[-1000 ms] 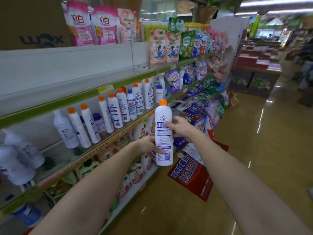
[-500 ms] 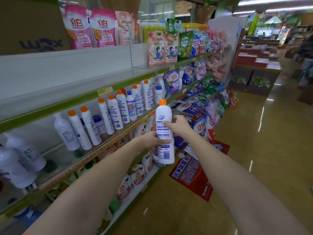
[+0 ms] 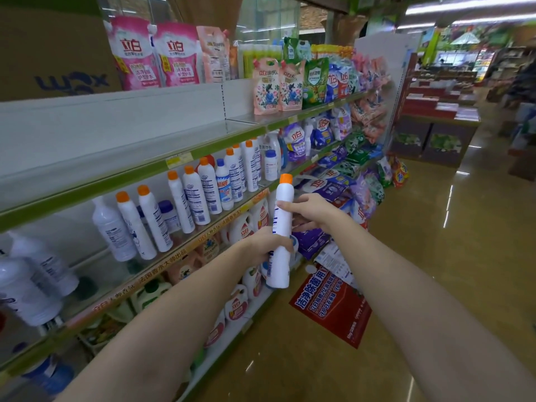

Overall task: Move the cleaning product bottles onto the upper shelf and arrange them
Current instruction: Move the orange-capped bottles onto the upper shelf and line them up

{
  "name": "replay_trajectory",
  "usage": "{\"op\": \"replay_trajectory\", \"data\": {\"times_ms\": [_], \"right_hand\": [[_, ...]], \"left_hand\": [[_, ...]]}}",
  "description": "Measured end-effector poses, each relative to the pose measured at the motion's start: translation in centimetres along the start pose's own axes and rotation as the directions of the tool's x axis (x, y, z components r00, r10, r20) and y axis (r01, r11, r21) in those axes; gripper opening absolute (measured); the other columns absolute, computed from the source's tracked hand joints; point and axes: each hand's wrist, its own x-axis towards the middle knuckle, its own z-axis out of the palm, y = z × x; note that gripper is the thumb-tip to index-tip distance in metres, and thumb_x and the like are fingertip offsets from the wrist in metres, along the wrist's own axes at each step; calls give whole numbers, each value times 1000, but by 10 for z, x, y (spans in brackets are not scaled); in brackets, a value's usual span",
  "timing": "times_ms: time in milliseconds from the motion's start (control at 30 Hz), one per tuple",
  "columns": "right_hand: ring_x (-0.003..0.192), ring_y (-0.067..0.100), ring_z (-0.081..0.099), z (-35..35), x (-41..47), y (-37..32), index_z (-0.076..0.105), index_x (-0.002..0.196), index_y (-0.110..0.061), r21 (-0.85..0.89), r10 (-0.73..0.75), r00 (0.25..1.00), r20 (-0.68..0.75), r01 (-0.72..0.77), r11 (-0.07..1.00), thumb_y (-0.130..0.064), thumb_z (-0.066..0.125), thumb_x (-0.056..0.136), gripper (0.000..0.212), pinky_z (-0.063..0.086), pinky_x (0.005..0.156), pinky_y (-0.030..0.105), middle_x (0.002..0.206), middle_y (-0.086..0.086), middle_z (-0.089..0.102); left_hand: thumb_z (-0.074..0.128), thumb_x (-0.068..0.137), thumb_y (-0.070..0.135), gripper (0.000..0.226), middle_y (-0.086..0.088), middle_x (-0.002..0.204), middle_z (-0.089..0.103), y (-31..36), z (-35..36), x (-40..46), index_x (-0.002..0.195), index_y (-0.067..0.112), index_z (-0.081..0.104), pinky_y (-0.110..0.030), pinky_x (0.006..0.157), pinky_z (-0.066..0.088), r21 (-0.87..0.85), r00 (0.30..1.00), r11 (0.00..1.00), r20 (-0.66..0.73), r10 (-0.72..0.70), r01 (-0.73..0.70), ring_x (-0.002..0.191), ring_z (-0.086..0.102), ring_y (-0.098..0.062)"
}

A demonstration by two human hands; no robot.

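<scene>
Both hands on one white orange-capped bottle (image 3: 280,233), mid-aisle, off any shelf. Left hand (image 3: 268,246) wraps its lower body; right hand (image 3: 309,210) closes round the upper part. Best: lift upright, label outward, onto bare upper shelf (image 3: 162,146). Middle shelf (image 3: 185,252): about seven orange-capped bottles (image 3: 191,198), counted roughly.

Two hands (image 3: 271,246), one bottle (image 3: 280,227) (orange-capped)

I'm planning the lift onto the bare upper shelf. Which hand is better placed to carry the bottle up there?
Left, probably. The left hand has its grip round the bottle's lower body on the shelf side, below the upper shelf. The right hand only holds near the neck, farther out.
</scene>
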Motion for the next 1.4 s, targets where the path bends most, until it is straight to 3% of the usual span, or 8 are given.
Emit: {"op": "replay_trajectory", "data": {"times_ms": [233, 400, 567, 767, 900, 1133, 1300, 1400], "right_hand": [[105, 26, 70, -8, 0, 1, 57, 130, -6, 24, -66, 998, 20, 65, 998, -53, 94, 53, 97, 61, 89, 45, 118, 10, 69], [93, 24, 70, -4, 3, -4, 58, 119, -12, -174, -85, 990, -117, 64, 983, -68, 90, 33, 108, 60, 68, 37, 106, 6, 69], [96, 25, 69, -9, 9, -1, 56, 121, -13, -242, -89, 984, -154, 50, 969, -77, 84, 26, 117, 64, 72, 45, 109, 6, 66], [96, 27, 72, -19, 17, 6, 62, 122, -11, -124, -105, 979, -176, 83, 989, -72, 84, 35, 109, 64, 74, 49, 112, 9, 71], [99, 30, 71, -12, 23, 7, 60, 113, -11, -41, -72, 976, -206, 65, 997, -52, 90, 65, 70, 62, 80, 52, 116, 12, 70], [100, 26, 69, 38, 23, -13, 62, 124, -9, -28, -135, 974, -180, 132, 991, -48, 86, 74, 67, 61, 85, 48, 112, 6, 69], [89, 21, 69, 81, 10, -34, 64, 112, -10, -125, -202, 968, -149, 184, 975, -53, 80, 79, 56, 61, 74, 41, 106, 7, 72], [99, 20, 67, 108, 1, -59, 60, 126, -11, -219, -326, 945, -16, 315, 923, -46, 77, 86, 57, 59, 82, 37, 117, 6, 69]], "left_hand": [[72, 72, -7, 56, -24, 120, 59, 9, -1, -6, 124, 4, 53, -58, 107, 44, -97, 973, 995, 229, -14, 37, 117, 59, -38], [65, 83, -13, 46, -17, 125, 68, 9, 1, -2, 124, 6, 62, -49, 98, 53, -64, 979, 998, 204, -4, 18, 117, 64, -33], [73, 83, -5, 45, -8, 121, 71, 9, 2, 1, 123, 11, 63, -48, 102, 52, 35, 991, 999, 131, 9, -14, 116, 65, -26], [73, 82, -7, 45, -12, 117, 73, 3, -6, 7, 125, 3, 63, -53, 104, 49, -36, 998, 998, 41, 45, -43, 114, 68, -28], [75, 84, 1, 42, -10, 115, 74, 2, -11, -1, 125, 5, 64, -53, 103, 51, -35, 997, 997, -46, 60, -62, 111, 69, -27], [74, 84, -1, 45, -9, 115, 74, -6, -34, -31, 126, 8, 64, -51, 98, 54, -76, 975, 992, -207, 79, -97, 110, 69, -28], [74, 85, -1, 40, -8, 113, 75, -13, -65, -68, 123, 9, 66, -45, 92, 57, -63, 955, 988, -274, 116, -138, 106, 70, -26], [73, 86, 2, 37, -7, 111, 75, -19, -92, -96, 121, 9, 66, -41, 85, 59, -86, 943, 981, -300, 143, -176, 102, 72, -26]]}}
